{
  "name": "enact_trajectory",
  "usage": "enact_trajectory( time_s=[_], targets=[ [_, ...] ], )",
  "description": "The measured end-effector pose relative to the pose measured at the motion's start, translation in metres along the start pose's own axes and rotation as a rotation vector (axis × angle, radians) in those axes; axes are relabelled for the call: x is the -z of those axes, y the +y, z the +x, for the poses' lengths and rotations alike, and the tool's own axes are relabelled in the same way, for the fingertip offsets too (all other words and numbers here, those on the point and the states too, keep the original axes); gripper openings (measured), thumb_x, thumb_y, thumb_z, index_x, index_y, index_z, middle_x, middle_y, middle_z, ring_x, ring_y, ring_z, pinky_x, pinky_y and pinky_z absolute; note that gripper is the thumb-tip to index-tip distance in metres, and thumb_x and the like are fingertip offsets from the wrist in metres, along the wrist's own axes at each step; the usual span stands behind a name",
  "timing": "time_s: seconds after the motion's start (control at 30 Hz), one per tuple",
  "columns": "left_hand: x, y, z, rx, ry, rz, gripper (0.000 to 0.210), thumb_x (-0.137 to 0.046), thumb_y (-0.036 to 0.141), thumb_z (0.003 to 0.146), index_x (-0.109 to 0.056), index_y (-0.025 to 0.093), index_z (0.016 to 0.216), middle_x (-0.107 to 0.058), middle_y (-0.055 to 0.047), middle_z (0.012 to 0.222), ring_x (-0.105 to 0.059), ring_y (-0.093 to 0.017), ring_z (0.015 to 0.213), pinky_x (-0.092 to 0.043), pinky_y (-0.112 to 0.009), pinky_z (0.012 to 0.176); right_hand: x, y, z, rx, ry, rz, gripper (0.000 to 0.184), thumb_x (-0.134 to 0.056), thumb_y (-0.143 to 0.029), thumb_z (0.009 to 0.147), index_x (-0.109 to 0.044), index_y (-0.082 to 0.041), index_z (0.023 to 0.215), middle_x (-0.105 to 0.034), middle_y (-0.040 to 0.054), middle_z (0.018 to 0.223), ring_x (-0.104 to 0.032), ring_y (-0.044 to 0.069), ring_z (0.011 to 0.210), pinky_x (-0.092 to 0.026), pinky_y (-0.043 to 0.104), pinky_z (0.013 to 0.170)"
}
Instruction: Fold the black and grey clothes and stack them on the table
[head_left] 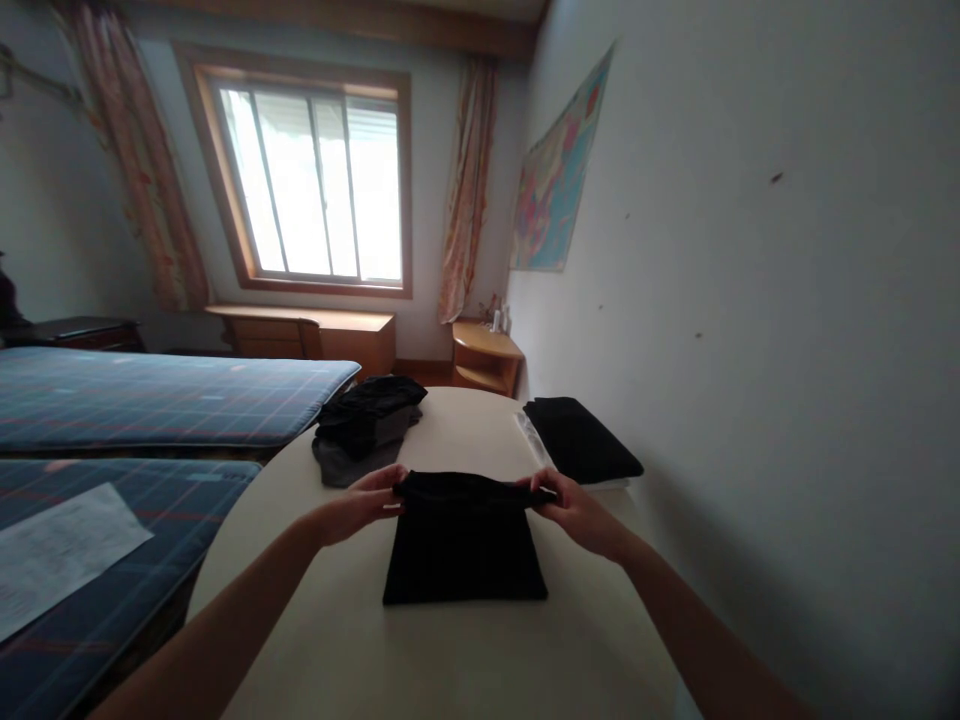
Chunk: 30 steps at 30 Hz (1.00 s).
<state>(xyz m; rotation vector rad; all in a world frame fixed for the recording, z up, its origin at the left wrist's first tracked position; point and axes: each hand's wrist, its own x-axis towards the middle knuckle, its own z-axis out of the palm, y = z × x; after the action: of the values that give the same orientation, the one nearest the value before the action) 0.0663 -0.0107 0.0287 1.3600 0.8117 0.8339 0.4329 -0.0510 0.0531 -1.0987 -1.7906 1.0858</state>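
Bare forearms [247, 600] are being stretched from seven and five o'clock over a cream, round-edged table [450, 660]. Between the hands, a folded, rectangular piece of black cloth [465, 560] is being held by its raised far edge, the flat panel being left toward six o'clock from the grip. That edge is being drawn along the nine-to-three line, seemingly the long axis. Its left end is being pinched by the left hand [360, 503], its right end by the right hand [574, 510]; neither is being favoured as nearer. At half past ten, a crumpled black-and-grey fabric heap [367, 430] is being supported; at half past one, a neatly folded black fabric bundle [581, 437].
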Motion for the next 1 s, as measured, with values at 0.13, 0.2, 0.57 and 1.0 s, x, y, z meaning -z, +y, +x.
enact_trajectory(
  time_s=[0.13, 0.2, 0.57, 1.0],
  targets=[
    [-0.005, -0.007, -0.02, -0.037, -0.139, 0.084, 0.04, -0.078, 0.047, 0.07, -0.052, 0.02, 0.08, -0.057, -0.008, 0.137, -0.059, -0.026, 0.114, -0.048, -0.036, 0.094, -0.015, 0.006, -0.03, -0.059, -0.096, 0.029, 0.021, -0.065, -0.028, 0.078, -0.048, -0.022, 0.087, -0.055, 0.0119, 0.137, -0.057, 0.025, 0.12, -0.045, 0.037, 0.098],
    [-0.006, -0.013, -0.027, -0.033, -0.188, 0.156, 0.04, -0.077, 0.049, 0.071, -0.05, 0.02, 0.079, -0.049, -0.01, 0.146, -0.056, -0.028, 0.117, -0.047, -0.036, 0.093, -0.021, 0.013, -0.041, -0.071, -0.125, 0.03, 0.019, -0.062, -0.022, 0.076, -0.046, -0.022, 0.086, -0.051, 0.0128, 0.142, -0.054, 0.025, 0.125, -0.044, 0.037, 0.099],
    [0.0, -0.054, -0.033, -0.175, -0.128, 0.482, 0.011, -0.059, 0.023, 0.082, -0.048, 0.02, 0.08, -0.059, -0.011, 0.132, -0.054, -0.026, 0.119, -0.042, -0.039, 0.101, -0.035, 0.014, -0.062, -0.02, -0.198, -0.352, 0.054, -0.053, -0.009, 0.069, -0.05, -0.022, 0.122, -0.054, 0.0101, 0.135, -0.053, 0.023, 0.124, -0.038, 0.04, 0.107],
    [-0.047, -0.045, -0.04, -0.455, 0.018, 1.089, 0.056, -0.069, 0.031, 0.08, -0.056, 0.031, 0.135, -0.037, -0.007, 0.156, -0.026, -0.035, 0.146, -0.03, -0.055, 0.116, -0.093, -0.011, -0.043, 0.039, -0.197, -0.878, 0.075, -0.064, -0.046, 0.081, -0.039, -0.026, 0.149, -0.031, 0.0067, 0.159, -0.015, 0.031, 0.15, -0.013, 0.051, 0.122]
  ],
)
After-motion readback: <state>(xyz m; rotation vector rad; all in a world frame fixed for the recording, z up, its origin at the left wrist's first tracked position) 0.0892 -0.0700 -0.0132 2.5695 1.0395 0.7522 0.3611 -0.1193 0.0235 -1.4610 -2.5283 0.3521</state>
